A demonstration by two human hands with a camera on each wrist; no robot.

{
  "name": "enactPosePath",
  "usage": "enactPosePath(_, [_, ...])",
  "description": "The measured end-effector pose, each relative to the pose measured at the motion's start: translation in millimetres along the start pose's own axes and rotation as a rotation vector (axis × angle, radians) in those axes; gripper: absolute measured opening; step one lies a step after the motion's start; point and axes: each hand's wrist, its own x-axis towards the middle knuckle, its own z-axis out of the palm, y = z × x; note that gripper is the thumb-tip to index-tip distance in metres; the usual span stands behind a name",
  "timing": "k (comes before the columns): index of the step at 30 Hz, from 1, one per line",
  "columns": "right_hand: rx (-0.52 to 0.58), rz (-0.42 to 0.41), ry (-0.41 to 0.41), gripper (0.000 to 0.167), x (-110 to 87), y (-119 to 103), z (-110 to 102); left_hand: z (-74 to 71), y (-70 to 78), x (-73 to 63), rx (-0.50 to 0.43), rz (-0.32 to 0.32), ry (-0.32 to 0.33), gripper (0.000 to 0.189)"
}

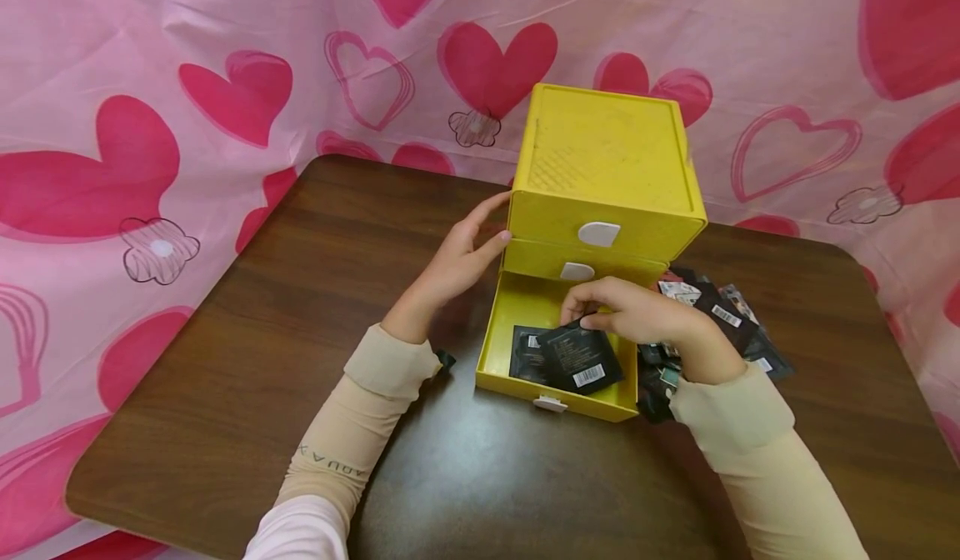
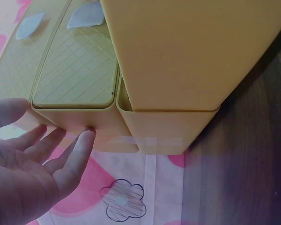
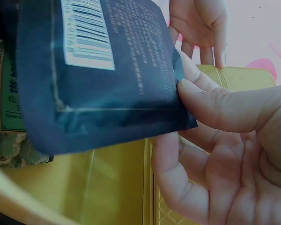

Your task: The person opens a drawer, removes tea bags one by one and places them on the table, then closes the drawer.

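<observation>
A yellow three-drawer box (image 1: 607, 147) stands on the table with its bottom drawer (image 1: 592, 410) pulled out. My right hand (image 1: 645, 318) pinches a flat black sachet (image 3: 117, 93) by one edge, thumb on top, over that drawer. The sachet bears a white barcode label and small print. Beneath it, another black sachet (image 1: 527, 356) lies in the drawer, partly covered. My left hand (image 2: 42, 168) rests its extended fingertips against the box's left side, by the upper drawers. White tabs mark the drawer fronts, such as the top tab (image 1: 599, 233).
A loose heap of sachets (image 1: 727, 318), mostly black and some with barcodes, lies right of the box, partly behind my right forearm. A small dark scrap (image 1: 446, 360) is beside my left cuff. Behind the brown table (image 1: 225, 393) hangs a pink heart-patterned cloth (image 1: 420, 60).
</observation>
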Motion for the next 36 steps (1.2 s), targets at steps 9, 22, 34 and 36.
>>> enactPosePath(9, [0.012,0.091,0.178,0.015,-13.1,-4.3,3.2,0.6,-0.4,0.9,0.0,0.013,-0.001,0.054])
enactPosePath(22, [0.009,0.281,0.443,0.011,-35.1,-28.4,1.5,0.7,-1.1,0.9,-0.032,0.015,-0.008,0.055])
enactPosePath(34, [-0.001,0.383,0.647,0.015,-59.6,-24.8,-0.6,1.1,-3.1,0.8,-0.008,0.03,0.0,0.054])
enactPosePath(36, [0.02,0.393,0.671,0.017,-65.5,-22.3,-1.9,0.6,-2.6,0.9,-0.003,0.03,0.003,0.054])
